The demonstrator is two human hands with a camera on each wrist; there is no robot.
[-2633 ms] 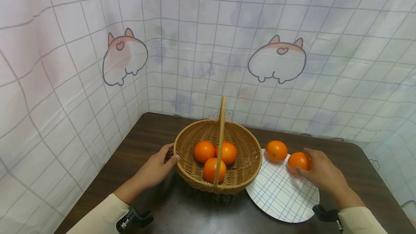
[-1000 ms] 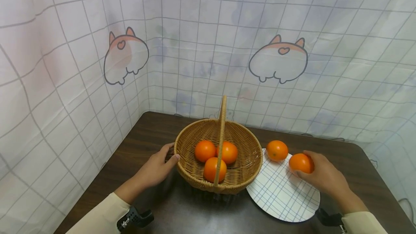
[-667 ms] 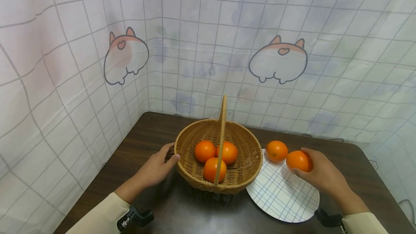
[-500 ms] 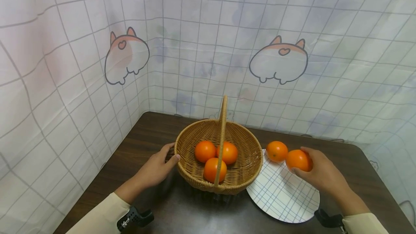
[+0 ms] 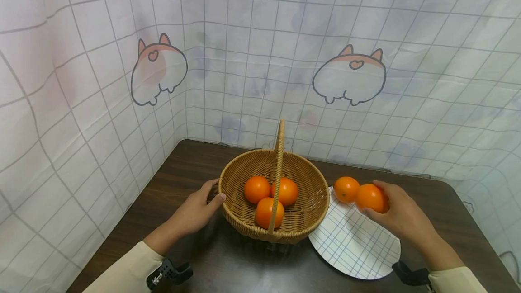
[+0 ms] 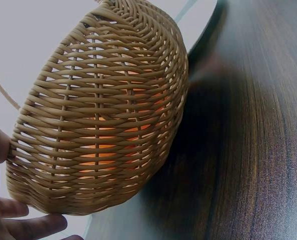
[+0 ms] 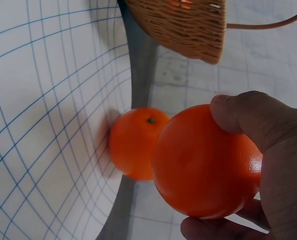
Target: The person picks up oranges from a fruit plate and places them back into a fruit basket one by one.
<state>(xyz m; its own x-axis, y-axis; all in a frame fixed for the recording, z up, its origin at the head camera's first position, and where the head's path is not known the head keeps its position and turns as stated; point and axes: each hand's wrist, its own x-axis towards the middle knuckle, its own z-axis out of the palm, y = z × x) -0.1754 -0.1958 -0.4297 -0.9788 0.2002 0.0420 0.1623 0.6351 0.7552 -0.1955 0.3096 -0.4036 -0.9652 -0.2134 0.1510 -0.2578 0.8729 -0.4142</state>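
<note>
My left hand [image 5: 198, 208] holds the left rim of a round wicker basket [image 5: 234, 224], its thumb at the rim. In the left wrist view its fingers lie against the outside of the woven wall [image 6: 103, 110]. Inside the basket lie three oranges [image 5: 257, 189], one partly behind the handle. My right hand [image 5: 403, 211] grips another orange [image 5: 371, 198] between thumb and fingers, raised off the white plate with blue grid lines [image 5: 354, 243]. Beside the held orange, one more orange [image 7: 134, 146] with a small green stem end rests at the plate's far edge.
The dark wooden table [image 5: 183, 166] carries everything, with the basket's tall arched handle [image 5: 279, 162] rising over its middle. Close behind and to the left hangs a white gridded curtain [image 5: 248, 58] with cartoon dog prints. A cable [image 5: 510, 257] shows at the right.
My right hand has closed round the orange at the plate's right and lifted it, moving slightly left and away from me. The left hand and basket stay nearly still.
</note>
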